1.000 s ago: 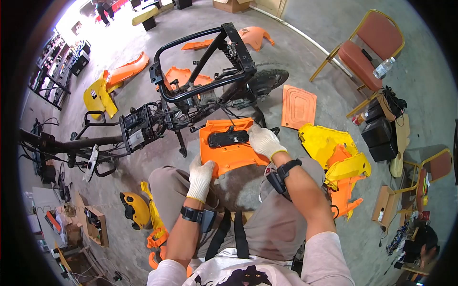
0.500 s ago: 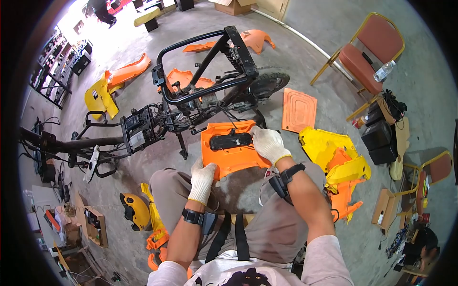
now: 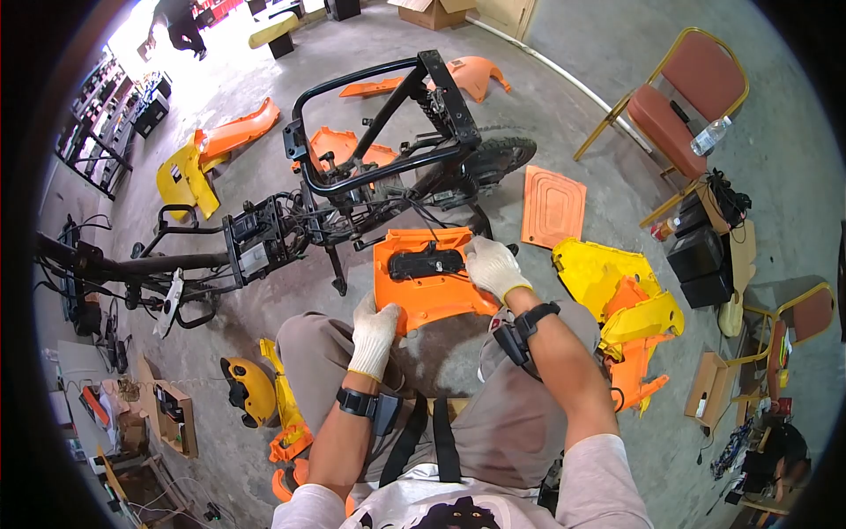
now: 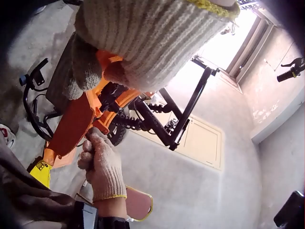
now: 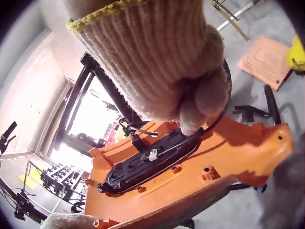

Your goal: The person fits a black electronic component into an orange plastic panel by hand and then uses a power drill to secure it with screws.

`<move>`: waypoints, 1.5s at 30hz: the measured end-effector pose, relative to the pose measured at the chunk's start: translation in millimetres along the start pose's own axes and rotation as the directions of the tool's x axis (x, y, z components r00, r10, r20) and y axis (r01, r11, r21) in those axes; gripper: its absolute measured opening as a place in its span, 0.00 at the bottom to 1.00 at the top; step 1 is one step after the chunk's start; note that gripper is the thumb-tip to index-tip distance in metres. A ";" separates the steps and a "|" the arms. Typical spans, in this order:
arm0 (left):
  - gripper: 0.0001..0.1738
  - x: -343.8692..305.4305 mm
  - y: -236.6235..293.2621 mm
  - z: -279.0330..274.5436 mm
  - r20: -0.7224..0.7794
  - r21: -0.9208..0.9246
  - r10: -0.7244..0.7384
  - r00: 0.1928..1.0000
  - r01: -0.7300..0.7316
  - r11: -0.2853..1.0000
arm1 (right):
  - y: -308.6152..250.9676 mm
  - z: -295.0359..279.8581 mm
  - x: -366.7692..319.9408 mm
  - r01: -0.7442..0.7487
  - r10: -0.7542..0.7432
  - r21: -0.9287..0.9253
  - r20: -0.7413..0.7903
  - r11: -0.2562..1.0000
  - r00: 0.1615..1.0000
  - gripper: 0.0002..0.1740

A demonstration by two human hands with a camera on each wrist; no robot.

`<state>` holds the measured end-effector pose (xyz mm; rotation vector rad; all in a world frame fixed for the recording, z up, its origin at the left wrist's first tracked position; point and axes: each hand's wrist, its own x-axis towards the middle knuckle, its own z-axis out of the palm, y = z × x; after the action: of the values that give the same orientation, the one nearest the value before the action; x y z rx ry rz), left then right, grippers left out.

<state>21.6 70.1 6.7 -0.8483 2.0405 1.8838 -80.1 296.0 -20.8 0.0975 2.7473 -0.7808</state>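
An orange plastic panel (image 3: 432,301) is held above the lap, its inner side up, with a long black part (image 3: 426,263) lying in it. My gloved left hand (image 3: 374,330) grips the panel's lower left corner, thumb on top. At the panel's right edge, my gloved right hand (image 3: 495,267) has its fingers curled round the rim. In the right wrist view, a dark cable runs from the black part (image 5: 147,162) to beneath the right hand (image 5: 157,62). The left wrist view shows both the left hand (image 4: 143,43) and the right hand (image 4: 106,167) at the panel (image 4: 74,126).
A bare black motorcycle frame (image 3: 382,181) stands just beyond the panel. Yellow and orange body panels (image 3: 608,269) lie on the floor at right, near a flat orange panel (image 3: 553,207). A yellow helmet-like piece (image 3: 250,391) is at left. A red chair (image 3: 670,123) stands at upper right.
The panel and both hands have shifted slightly down and to the right in the head view, with the same holds. A person in the far background has moved.
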 end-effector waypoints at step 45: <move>0.23 -14.9 19.9 4.5 0.007 0.047 -0.052 0.999 0.052 0.998 | -35.2 -45.4 -17.1 0.057 -0.075 0.280 0.056 0.958 0.996 0.13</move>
<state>21.5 78.3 30.6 -0.8716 2.0293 1.8019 -80.0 290.0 38.8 0.0359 2.5735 -1.1642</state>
